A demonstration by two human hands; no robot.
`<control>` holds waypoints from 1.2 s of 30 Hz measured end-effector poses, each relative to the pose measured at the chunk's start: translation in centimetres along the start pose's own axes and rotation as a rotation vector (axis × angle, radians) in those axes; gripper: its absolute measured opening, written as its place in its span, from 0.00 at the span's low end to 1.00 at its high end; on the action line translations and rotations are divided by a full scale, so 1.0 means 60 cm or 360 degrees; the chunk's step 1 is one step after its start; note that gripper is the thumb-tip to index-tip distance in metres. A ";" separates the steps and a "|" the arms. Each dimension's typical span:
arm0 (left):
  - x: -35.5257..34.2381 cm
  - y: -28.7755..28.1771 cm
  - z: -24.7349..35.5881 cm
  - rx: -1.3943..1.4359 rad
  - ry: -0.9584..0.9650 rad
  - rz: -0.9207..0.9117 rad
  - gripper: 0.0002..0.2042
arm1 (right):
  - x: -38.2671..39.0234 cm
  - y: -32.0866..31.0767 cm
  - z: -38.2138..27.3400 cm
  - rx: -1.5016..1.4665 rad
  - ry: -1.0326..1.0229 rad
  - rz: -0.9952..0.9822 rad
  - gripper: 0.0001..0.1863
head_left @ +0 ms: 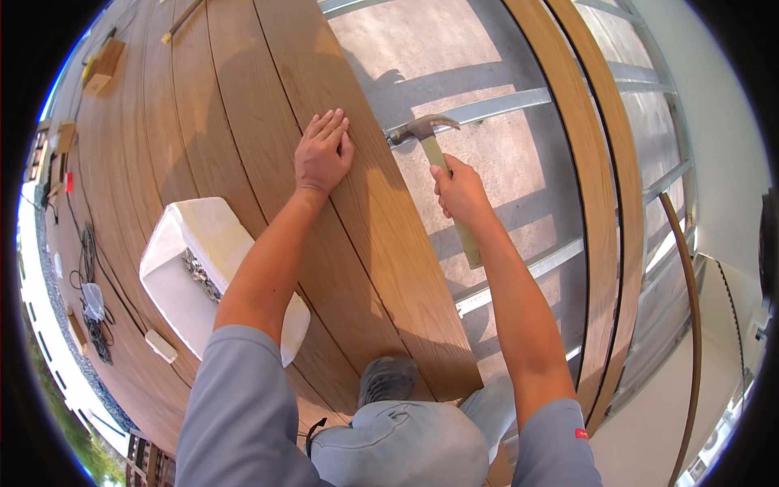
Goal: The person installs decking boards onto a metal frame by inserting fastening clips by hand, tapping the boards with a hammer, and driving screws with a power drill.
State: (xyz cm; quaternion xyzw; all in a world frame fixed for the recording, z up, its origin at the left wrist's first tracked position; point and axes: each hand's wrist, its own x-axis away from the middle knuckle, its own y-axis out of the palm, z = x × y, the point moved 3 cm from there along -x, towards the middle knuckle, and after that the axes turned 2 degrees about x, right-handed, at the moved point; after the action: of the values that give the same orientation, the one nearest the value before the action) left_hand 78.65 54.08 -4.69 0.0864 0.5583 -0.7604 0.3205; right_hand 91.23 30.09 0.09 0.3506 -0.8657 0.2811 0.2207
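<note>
My left hand (323, 154) lies flat on a brown wood-grain deck board (377, 243), its fingers stretched out and pointing away from me. In my right hand (464, 191) is a claw hammer (432, 144) with a yellow-green handle, gripped around the middle. The hammer's head is at the right edge of that board, beside a metal joist (487, 108); whether it touches the board edge I cannot tell. The claw points right, over the open frame.
To my left stands a cut white plastic container (235, 231) with small metal pieces inside. Two loose boards (580, 162) lie across the joists at right. A coiled cable (91, 284), wooden blocks (104, 66) and a power strip-like white piece (161, 346) rest on the deck.
</note>
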 end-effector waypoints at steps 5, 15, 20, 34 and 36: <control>0.011 0.016 0.012 0.0079 0.0013 -0.0007 0.13 | 0.040 -0.020 0.019 0.0003 0.0071 0.0069 0.18; 0.000 0.001 0.005 0.0005 0.0053 0.0028 0.13 | 0.338 0.092 0.197 0.0363 -0.0170 0.0340 0.21; 0.011 0.020 0.009 -0.0035 0.0063 -0.0053 0.14 | 0.437 0.156 0.286 0.0451 -0.0127 0.0351 0.20; 0.000 -0.222 0.103 0.0321 -0.0053 -0.1988 0.21 | 0.435 0.150 0.336 0.0634 -0.0067 0.0377 0.21; 0.009 -0.342 0.077 0.0760 -0.0370 -0.1243 0.18 | 0.449 0.142 0.346 0.0764 -0.0021 0.0356 0.20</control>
State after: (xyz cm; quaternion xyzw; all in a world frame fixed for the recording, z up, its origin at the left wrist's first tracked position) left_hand 67.29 53.18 12.99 -0.1446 0.3188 -0.9358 0.0420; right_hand 63.46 8.85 -2.62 0.2969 -0.8090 0.4987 0.0930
